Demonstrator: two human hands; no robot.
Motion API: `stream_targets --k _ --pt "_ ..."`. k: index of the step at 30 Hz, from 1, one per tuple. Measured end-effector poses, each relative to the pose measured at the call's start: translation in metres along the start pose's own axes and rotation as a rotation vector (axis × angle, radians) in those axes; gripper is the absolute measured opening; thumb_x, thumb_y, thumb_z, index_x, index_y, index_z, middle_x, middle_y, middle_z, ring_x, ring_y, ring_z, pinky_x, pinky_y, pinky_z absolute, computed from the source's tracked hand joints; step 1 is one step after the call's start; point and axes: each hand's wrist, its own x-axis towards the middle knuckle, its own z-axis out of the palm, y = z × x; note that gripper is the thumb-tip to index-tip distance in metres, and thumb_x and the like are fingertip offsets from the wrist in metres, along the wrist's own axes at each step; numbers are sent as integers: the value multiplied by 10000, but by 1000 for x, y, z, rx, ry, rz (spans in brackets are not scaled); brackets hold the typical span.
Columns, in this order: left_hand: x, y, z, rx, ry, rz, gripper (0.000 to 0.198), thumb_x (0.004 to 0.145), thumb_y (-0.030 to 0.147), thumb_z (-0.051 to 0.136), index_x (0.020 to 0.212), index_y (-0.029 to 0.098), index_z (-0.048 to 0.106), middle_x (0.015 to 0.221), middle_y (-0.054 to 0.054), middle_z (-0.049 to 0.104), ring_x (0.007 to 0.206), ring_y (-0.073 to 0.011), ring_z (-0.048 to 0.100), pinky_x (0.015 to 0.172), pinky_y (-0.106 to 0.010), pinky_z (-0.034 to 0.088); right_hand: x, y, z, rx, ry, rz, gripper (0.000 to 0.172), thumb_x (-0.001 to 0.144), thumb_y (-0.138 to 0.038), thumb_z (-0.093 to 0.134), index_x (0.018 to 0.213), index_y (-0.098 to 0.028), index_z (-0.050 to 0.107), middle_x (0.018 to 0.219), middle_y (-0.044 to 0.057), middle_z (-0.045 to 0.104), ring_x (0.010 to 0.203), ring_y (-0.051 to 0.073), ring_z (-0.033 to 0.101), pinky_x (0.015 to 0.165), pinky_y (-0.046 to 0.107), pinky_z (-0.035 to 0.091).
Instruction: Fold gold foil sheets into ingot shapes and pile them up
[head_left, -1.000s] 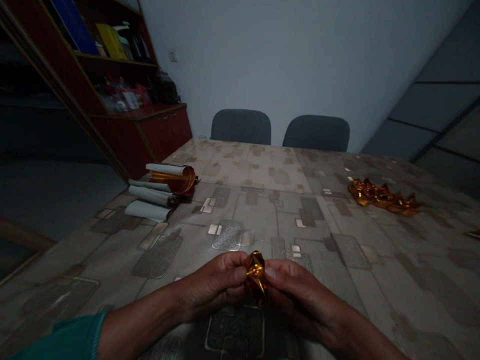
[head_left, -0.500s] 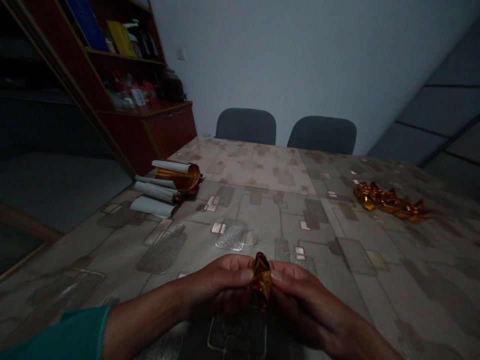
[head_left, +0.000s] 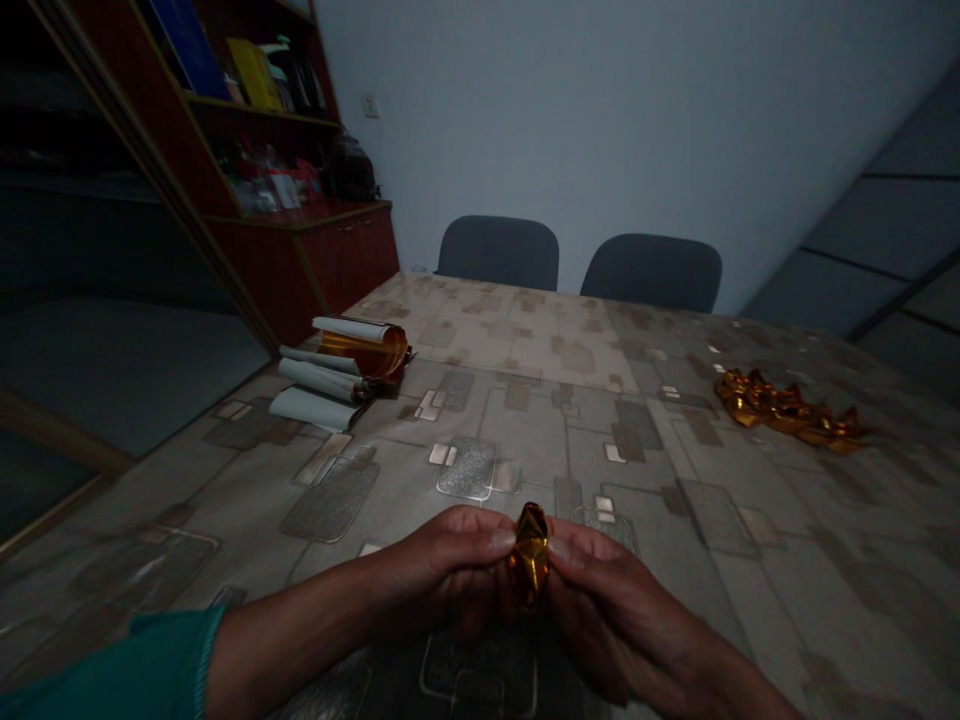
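Left hand (head_left: 446,572) and right hand (head_left: 601,600) pinch gold foil (head_left: 531,555) together at six o'clock. Slick foil could slip free (a weak pinch).

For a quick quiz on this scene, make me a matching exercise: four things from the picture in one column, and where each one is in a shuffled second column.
Things:
1. Crumpled gold foil piece
2. Gold foil heap
3. Rolled white-backed sheets
4. Dark chairs

Places:
A. Beyond the far edge of the table
B. Between the left hand and right hand
C. Table's left side
D. Table's right side

Pairs: 1-B, 2-D, 3-C, 4-A
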Motion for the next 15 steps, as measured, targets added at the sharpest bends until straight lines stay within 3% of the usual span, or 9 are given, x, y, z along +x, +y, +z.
stream_targets --k 8,15 --pt "3 0 2 -123 5 -6 425 746 468 800 946 108 694 813 -94 691 714 -172 656 609 -235 479 -1 -6 7 -7 9 -21 249 863 -357 733 918 -119 684 807 50 639 713 112 614 704 203 537" --pt "4 -2 2 -125 47 15 429 742 457 807 930 93 681 761 -88 695 550 -105 606 428 -150 394 0 1 2 -78 9 -28 321 896 -410 690 1041 -125 659 761 37 637 532 76 547 472 156 472"
